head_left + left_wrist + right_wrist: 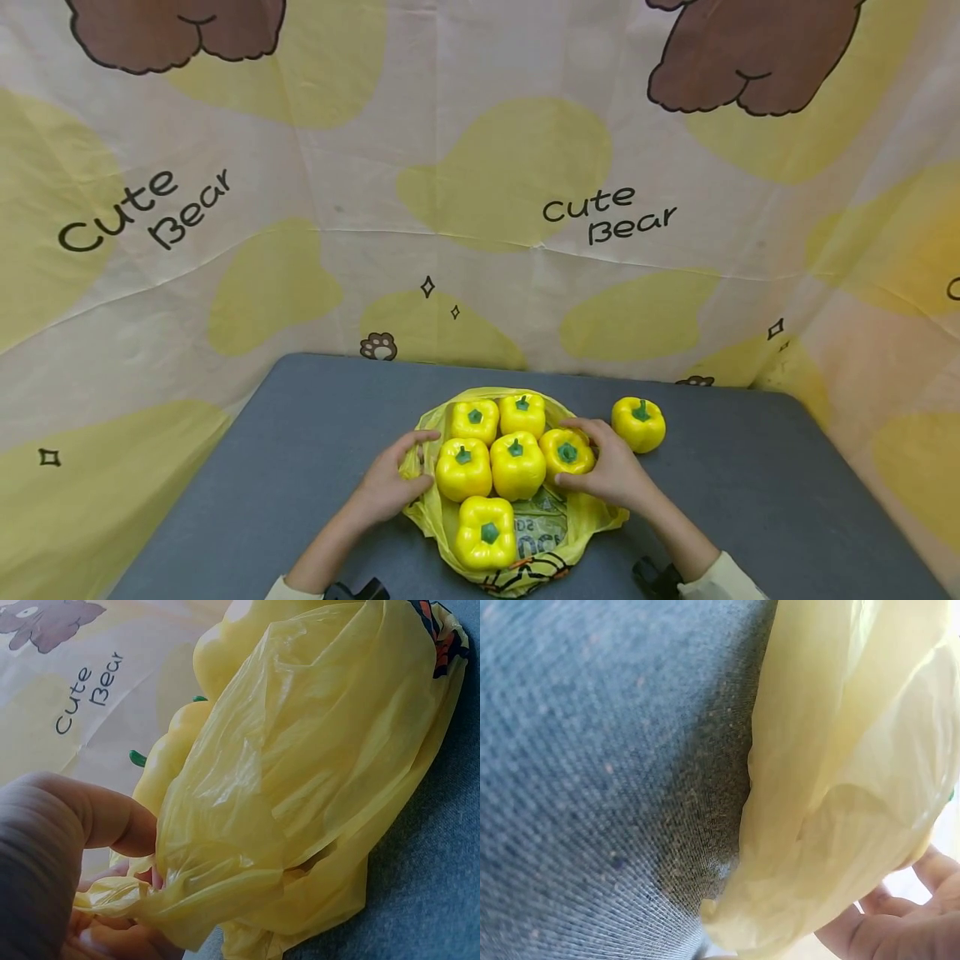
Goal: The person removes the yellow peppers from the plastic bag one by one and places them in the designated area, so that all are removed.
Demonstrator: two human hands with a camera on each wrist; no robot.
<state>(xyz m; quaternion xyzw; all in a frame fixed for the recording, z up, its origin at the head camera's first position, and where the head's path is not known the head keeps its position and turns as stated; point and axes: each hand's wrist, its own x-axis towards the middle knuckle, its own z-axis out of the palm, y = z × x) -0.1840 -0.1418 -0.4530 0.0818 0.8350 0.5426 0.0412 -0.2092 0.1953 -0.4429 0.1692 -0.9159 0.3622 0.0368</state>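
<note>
Grasping one yellow pepper (567,452) at the right rim of a bag (588,521) with the right hand (615,467), thumb on the near side and fingers on the far side, parted by just the fruit's breadth. Holding the bag's left rim with the left hand (386,482), thumb and fingers bent toward each other with, in the left wrist view, a fold of yellow film between them. Inside the bag, besides the grasped pepper: two back peppers (475,421) along the far rim, two middle peppers (463,469) just in front of those, and one front pepper (486,533) near the front rim, toward the left. Right of that last one, bare film with dark lettering (536,533), partly hidden by folds. Beneath the bag, a grey surface (337,417), with its left and right edges well apart from the film. Outside the bag, just beyond the right hand, a loose pepper (639,423), upright, near the back edge and between the bag and the right back corner. At the wrists, pale sleeves (720,577). Behind the back edge, a cloth (487,183) printed with brown bears (750,50).
</note>
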